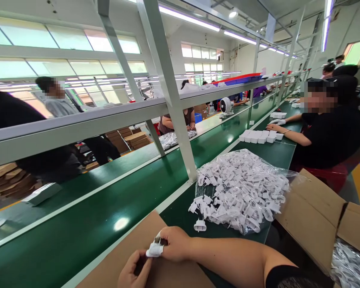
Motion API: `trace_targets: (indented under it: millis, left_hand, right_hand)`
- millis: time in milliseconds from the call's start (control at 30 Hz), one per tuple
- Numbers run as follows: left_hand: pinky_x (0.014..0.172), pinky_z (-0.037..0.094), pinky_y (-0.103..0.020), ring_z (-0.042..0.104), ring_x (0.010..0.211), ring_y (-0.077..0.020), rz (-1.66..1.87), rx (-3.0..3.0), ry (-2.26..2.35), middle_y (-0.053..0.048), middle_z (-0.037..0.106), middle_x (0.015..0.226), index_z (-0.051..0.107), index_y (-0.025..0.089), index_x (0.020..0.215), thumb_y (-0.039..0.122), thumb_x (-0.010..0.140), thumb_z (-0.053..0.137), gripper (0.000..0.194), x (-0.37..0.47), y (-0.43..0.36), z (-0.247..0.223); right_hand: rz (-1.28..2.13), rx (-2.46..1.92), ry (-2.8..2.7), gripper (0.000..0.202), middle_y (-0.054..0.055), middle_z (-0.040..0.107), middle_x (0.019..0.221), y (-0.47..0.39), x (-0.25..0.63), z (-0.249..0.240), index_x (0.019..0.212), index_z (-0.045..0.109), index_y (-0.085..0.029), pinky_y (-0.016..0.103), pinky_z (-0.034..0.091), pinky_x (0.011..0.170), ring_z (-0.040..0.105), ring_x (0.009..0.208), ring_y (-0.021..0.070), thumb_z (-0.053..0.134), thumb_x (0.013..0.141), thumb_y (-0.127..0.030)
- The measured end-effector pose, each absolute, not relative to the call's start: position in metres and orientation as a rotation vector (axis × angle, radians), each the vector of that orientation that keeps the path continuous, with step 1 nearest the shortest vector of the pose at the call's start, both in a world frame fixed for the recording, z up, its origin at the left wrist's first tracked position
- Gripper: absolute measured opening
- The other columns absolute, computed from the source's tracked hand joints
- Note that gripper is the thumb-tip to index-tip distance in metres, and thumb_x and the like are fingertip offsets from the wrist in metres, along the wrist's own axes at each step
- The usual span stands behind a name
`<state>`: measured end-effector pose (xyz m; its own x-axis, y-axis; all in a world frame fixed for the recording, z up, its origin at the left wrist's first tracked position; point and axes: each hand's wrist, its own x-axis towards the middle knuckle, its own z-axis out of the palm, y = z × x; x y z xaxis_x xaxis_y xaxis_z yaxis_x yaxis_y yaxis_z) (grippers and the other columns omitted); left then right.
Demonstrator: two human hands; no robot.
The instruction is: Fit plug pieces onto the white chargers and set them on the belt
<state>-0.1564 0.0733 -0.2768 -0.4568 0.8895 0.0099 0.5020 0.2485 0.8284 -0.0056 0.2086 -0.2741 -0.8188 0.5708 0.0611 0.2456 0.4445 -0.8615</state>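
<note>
A small white plug piece (155, 250) with thin prongs is pinched between my two hands, above a brown cardboard sheet (123, 256). My right hand (176, 243) is closed around its right side, with the fingertips partly hidden. From below, my left hand (135, 270) grips the lower left end with thumb and fingers. Just beyond my right forearm, one loose two-pin plug piece (200, 225) stands on the dark green bench. Behind it spreads a large heap of white plug pieces (243, 188) on a clear plastic bag.
A green conveyor belt (120, 204) runs past on the left, with a grey upright post (174, 92) beside it. An open cardboard box (312, 216) stands at right. Farther along, a co-worker (333, 120) sits by rows of white boxy pieces (259, 137).
</note>
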Motion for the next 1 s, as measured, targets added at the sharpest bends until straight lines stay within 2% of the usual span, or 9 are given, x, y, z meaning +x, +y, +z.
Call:
trace_targets:
  millis: [300,433,567,1000]
  left_hand:
    - [0.081,0.058,-0.032,0.072,0.088,-0.0269,1.112,1.291,2.045,-0.005,0.076,0.095,0.068,0.021,0.093,0.067,0.081,0.064,0.047,-0.1549,0.0734,-0.2754]
    - [0.078,0.058,-0.032,0.071,0.085,-0.0266,1.094,1.277,2.062,-0.004,0.075,0.09,0.068,0.021,0.092,0.067,0.081,0.063,0.047,-0.1522,0.0729,-0.2727]
    - [0.076,0.057,-0.032,0.071,0.084,-0.0265,1.102,1.256,2.06,-0.005,0.075,0.09,0.068,0.021,0.093,0.067,0.081,0.062,0.048,-0.151,0.073,-0.2725]
    - [0.077,0.057,-0.032,0.07,0.084,-0.0264,1.125,1.293,2.041,-0.005,0.075,0.09,0.068,0.021,0.091,0.066,0.082,0.064,0.046,-0.1549,0.0723,-0.2785]
  right_hand:
    - [1.338,-0.699,-2.322,0.025,-0.002,0.069,0.086,0.2072,-0.0034,-0.2698,0.084,0.075,-0.021,0.022,0.033,0.059,0.057,0.071,0.0138,0.084,0.081,-0.044]
    - [1.324,-0.715,-2.348,0.03,-0.001,0.069,0.087,0.2074,-0.0031,-0.2673,0.084,0.074,-0.02,0.022,0.032,0.059,0.057,0.072,0.0136,0.083,0.082,-0.049]
    - [1.303,-0.726,-2.384,0.031,-0.001,0.069,0.087,0.2082,-0.0036,-0.2666,0.081,0.071,-0.019,0.023,0.03,0.059,0.055,0.073,0.0134,0.083,0.082,-0.048]
    - [1.356,-0.693,-2.317,0.028,-0.001,0.07,0.09,0.2081,-0.0043,-0.2717,0.085,0.073,-0.02,0.022,0.033,0.061,0.057,0.075,0.0141,0.085,0.081,-0.045]
